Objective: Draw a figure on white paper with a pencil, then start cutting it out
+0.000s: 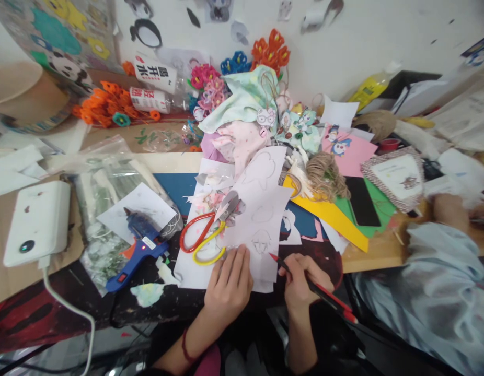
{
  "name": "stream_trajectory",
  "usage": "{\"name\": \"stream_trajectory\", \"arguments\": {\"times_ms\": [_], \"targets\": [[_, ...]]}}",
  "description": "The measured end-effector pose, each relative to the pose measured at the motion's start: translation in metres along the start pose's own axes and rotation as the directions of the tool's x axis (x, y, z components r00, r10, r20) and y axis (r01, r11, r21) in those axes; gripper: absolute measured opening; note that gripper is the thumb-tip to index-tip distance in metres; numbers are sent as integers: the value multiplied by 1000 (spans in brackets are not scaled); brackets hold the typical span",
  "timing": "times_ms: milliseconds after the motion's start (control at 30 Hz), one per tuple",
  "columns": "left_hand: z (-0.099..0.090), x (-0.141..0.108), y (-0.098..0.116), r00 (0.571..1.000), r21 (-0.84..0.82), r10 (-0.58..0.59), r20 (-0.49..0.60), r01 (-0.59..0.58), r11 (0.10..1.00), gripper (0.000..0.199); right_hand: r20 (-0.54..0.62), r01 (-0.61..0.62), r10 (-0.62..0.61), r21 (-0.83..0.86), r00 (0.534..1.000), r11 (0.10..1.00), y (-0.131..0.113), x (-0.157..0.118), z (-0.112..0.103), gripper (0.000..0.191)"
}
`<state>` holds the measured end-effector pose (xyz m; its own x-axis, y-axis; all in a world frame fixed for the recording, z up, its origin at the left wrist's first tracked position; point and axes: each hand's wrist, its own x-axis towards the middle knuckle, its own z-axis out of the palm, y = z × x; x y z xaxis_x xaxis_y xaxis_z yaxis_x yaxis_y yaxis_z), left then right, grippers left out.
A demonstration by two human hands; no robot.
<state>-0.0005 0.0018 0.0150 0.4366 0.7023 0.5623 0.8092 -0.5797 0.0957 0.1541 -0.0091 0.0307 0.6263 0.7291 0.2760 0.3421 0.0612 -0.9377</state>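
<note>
My left hand (229,279) lies flat on a white sheet of paper (244,224), fingers stretched out and close together. The sheet bears several pencil outlines, the lowest a small face-like drawing (261,242). In my right hand (302,279) is a red-and-black pencil (320,292), its red tip just off the sheet's right edge, near the lowest drawing. Scissors (210,230) with one red and one yellow handle lie just beyond my left fingertips. Farther left, a blue glue gun (140,245) rests on a plastic bag and a paper piece.
A white power bank (38,224) with a cable stands at the left. Cloth pieces (242,104), yarn flowers (271,52) and twine (324,175) crowd the back. A black phone (363,201) lies on green paper. At right, another person's sleeve (446,250) reaches the table.
</note>
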Motion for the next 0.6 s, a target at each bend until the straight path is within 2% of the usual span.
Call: {"name": "stream_trajectory", "arguments": {"times_ms": [100,167,600], "targets": [[0,-1,0,1000,-6,-7,11,7,1000,35,218,73,-51,-97,975,993,-4,-3,2,36],[1,-2,0,1000,-10,-6,13,6,1000,35,288,86,-44,-138,957,987,-5,-3,3,36],[1,-5,-1,1000,-15,-2,32,2,1000,35,296,67,-1,-212,955,975,-7,-2,7,34]]}}
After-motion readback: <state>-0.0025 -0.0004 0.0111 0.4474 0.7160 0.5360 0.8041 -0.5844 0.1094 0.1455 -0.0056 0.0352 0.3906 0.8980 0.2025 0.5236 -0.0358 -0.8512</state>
